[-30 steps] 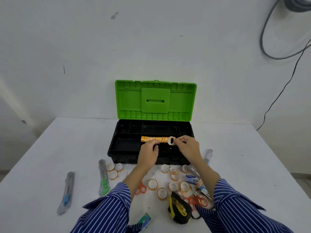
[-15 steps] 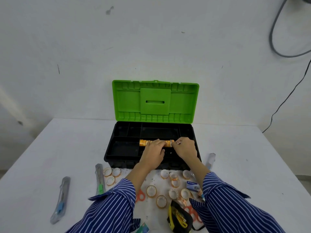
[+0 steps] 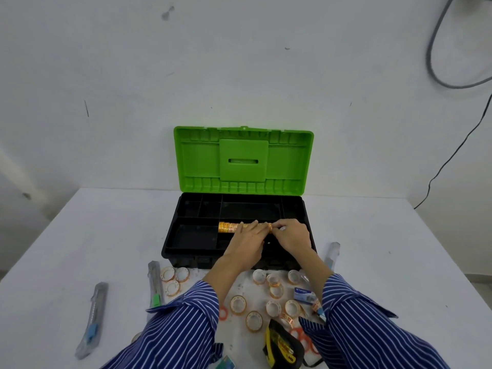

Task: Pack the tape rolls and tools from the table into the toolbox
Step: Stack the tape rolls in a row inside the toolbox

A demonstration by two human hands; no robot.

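Observation:
A black toolbox [image 3: 170, 241] with an upright green lid [image 3: 243, 159] stands open at the table's middle. A row of orange-printed tape rolls [image 3: 228, 227] lies on its side in the tray. My left hand [image 3: 246, 242] rests over the row's right part with fingers laid along it. My right hand [image 3: 291, 237] pinches the last roll [image 3: 270, 226] at the row's right end. Several loose tape rolls [image 3: 238, 304] lie on the table in front of the box.
Packaged utility knives lie at the left [image 3: 91, 319], left of centre [image 3: 155, 286] and right [image 3: 332, 254]. A black-and-yellow tape measure [image 3: 282, 347], orange scissors [image 3: 222, 312] and a small blue box [image 3: 303, 292] sit near my sleeves. A white wall stands behind the box.
The roll that my right hand held apart from the row now sits against the row's right end. Both hands have lowered into the tray, and my view has shifted closer.

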